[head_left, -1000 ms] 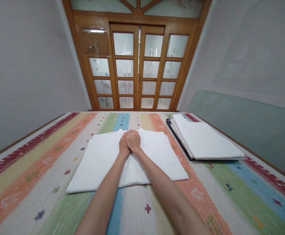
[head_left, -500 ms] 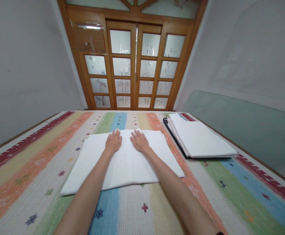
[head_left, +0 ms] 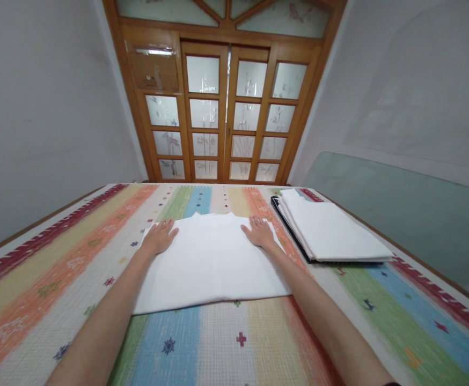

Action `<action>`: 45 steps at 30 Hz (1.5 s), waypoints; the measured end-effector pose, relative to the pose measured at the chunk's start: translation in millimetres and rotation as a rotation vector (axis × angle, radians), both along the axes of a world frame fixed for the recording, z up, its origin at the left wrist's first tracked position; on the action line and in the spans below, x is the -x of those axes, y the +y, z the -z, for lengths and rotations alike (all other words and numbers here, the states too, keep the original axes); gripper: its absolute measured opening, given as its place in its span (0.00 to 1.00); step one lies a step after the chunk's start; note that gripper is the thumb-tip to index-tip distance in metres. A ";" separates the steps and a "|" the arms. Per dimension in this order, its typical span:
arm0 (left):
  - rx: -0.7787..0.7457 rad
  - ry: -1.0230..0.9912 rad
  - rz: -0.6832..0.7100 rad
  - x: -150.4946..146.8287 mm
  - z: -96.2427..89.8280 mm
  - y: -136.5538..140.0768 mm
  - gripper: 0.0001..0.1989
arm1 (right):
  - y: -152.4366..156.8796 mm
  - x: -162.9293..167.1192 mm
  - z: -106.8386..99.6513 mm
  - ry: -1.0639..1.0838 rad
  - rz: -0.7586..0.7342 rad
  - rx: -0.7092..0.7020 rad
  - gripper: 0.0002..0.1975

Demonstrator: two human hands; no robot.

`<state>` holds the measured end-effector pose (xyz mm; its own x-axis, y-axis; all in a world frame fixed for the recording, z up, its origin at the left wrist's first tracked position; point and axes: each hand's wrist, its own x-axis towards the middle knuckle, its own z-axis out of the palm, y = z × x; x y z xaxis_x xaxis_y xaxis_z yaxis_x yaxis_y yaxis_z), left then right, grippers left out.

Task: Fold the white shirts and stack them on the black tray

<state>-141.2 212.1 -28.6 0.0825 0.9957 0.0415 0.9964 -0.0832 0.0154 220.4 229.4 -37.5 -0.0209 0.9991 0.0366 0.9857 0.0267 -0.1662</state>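
A folded white cloth [head_left: 214,262] lies spread in front of me on the striped bed cover [head_left: 218,348]; it may be a garment, but its kind does not show clearly. Resting on its far left corner is my left hand [head_left: 160,237], palm down with the fingers apart. My right hand [head_left: 258,232] lies flat near the far right corner, fingers spread. Neither hand grips anything. My forearms cover parts of the cloth's left and right edges.
To the right is a stack of folded white cloths [head_left: 335,228] with a black item [head_left: 293,230] under it. A pale green headboard-like panel [head_left: 395,193] stands along the right wall. Wooden doors with glass panes [head_left: 228,115] rise beyond the far edge.
My hands have slid apart across the white cloth, from near its middle out to the left and right far corners. The stack on the right has stayed in place.
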 end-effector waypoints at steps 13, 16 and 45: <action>0.003 0.019 -0.039 12.9 2.6 -25.5 0.32 | -4.2 -9.3 -7.6 0.058 0.085 -0.001 0.42; 0.038 0.029 -0.051 4.4 0.0 -34.9 0.34 | -4.0 -9.3 -6.0 0.051 0.080 -0.014 0.41; 0.048 -0.180 0.519 -104.3 3.0 -125.1 0.29 | -12.8 -7.0 -11.5 -0.026 -0.190 -0.085 0.26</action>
